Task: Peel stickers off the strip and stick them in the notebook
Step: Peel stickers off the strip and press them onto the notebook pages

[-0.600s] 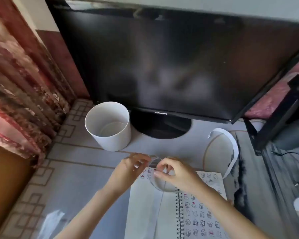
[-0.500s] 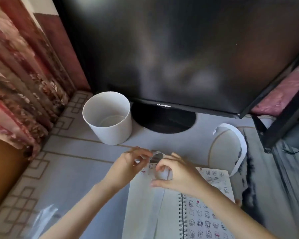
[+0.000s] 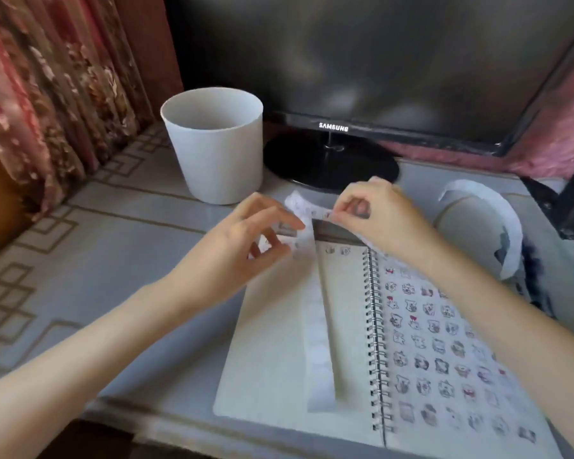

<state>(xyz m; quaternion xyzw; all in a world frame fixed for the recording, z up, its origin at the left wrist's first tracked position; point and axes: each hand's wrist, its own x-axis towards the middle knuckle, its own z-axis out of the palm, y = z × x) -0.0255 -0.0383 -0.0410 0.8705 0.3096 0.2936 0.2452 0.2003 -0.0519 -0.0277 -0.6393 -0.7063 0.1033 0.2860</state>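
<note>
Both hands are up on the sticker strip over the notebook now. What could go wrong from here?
1. The strip is stretched between the left hand and the right hand; a hard pull might tear it.
2. Its loose tail lies across the notebook and may drag.
3. The right page is nearly full, so stickers could overlap.

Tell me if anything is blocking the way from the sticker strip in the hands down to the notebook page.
Partly. The strip's own loose tail lies down the left page of the notebook, covering a band of it. Both hands hold the strip over the top edge. The rest of that page looks bare.
</note>
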